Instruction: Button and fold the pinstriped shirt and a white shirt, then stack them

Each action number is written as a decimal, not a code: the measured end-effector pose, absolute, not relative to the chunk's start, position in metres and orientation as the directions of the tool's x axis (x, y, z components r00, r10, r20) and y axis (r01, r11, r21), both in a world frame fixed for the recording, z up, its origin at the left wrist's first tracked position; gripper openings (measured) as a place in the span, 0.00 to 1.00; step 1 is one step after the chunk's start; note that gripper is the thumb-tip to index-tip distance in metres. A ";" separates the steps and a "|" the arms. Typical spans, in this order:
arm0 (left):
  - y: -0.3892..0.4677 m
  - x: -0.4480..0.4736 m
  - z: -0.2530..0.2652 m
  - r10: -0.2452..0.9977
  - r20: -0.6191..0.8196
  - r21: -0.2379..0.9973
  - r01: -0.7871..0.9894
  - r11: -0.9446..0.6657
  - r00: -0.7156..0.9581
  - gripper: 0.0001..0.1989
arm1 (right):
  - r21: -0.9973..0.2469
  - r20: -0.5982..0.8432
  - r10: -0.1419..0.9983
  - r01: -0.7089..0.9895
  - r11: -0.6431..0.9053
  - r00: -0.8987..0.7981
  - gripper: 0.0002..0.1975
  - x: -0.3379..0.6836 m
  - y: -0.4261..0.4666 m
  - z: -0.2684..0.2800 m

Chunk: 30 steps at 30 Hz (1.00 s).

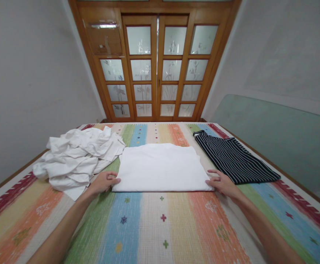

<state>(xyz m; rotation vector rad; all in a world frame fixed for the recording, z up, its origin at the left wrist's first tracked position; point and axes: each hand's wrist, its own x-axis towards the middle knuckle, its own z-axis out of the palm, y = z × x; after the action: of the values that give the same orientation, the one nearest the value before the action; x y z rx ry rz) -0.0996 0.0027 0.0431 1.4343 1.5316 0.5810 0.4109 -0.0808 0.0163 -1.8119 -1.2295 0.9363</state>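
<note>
A white cloth garment, folded into a flat rectangle, lies in front of me with its straight edge toward me. At its near left corner is my left hand, thumb on the cloth and fingers curled at the side edge. My right hand grips the near right corner in the same way. To the left, close to my left hand, a loose heap of crumpled white cloth is piled up. On the right lies a black garment with white stripes, laid flat and folded.
Everything lies on a surface spread with a colourful striped cover. Beyond its far edge stand wooden doors with frosted panes. A grey wall rises on the left, and a pale green panel leans along the right wall.
</note>
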 end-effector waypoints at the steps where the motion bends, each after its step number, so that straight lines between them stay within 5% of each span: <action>1: 0.002 -0.100 0.044 0.949 -0.295 0.844 0.495 0.206 0.107 0.32 | -0.890 -0.147 0.947 0.379 -0.252 0.285 0.36 0.410 -0.082 0.017; 9: -0.014 -0.098 0.047 0.980 -0.199 0.899 0.398 0.181 0.003 0.28 | -0.930 -0.008 0.959 0.351 -0.112 0.285 0.35 0.406 -0.102 0.027; 30: -0.043 -0.100 0.046 0.967 -0.245 0.847 0.501 0.178 0.070 0.34 | -0.856 -0.024 0.981 0.504 -0.118 0.190 0.27 0.412 -0.117 0.010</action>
<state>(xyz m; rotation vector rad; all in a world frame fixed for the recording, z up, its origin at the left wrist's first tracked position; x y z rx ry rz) -0.1002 -0.0427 0.0462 1.4498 1.5608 0.6572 0.4121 -0.1171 0.0099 -1.7314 -1.4084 0.8214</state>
